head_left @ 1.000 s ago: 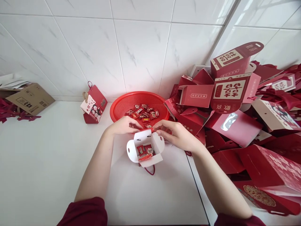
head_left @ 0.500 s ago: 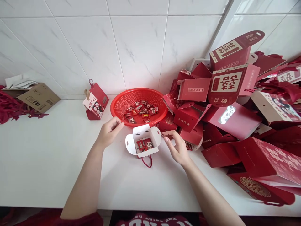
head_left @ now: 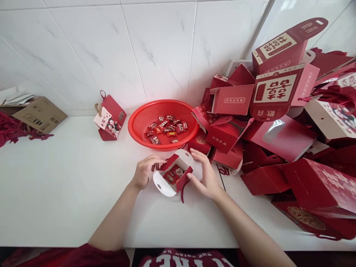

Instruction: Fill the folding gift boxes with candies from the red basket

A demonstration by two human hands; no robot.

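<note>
A small candy box (head_left: 182,181), red outside and white inside, stands with its top spread apart on the white table. Wrapped candies (head_left: 174,175) lie inside it. Its two white rounded flaps, each with a hole, point outward, and the red panels lean inward. My left hand (head_left: 146,172) has curled fingers on the far-left red panel. On the other side, my right hand (head_left: 207,176) presses its thumb to the near-right panel, its fingers reaching round behind the white flap. A dark red cord hangs at the box's near side.
Just behind is a red plastic basket (head_left: 133,128) holding several candies. A closed red gift box (head_left: 111,120) stands to its left. Many red boxes (head_left: 280,137) are heaped at the right. A cardboard box (head_left: 41,115) and red ribbons (head_left: 19,126) lie far left.
Both hands have moved inward from beside the box and now hold its panels. The red panels have folded in, and the box has turned slightly. The view has shifted a little.
</note>
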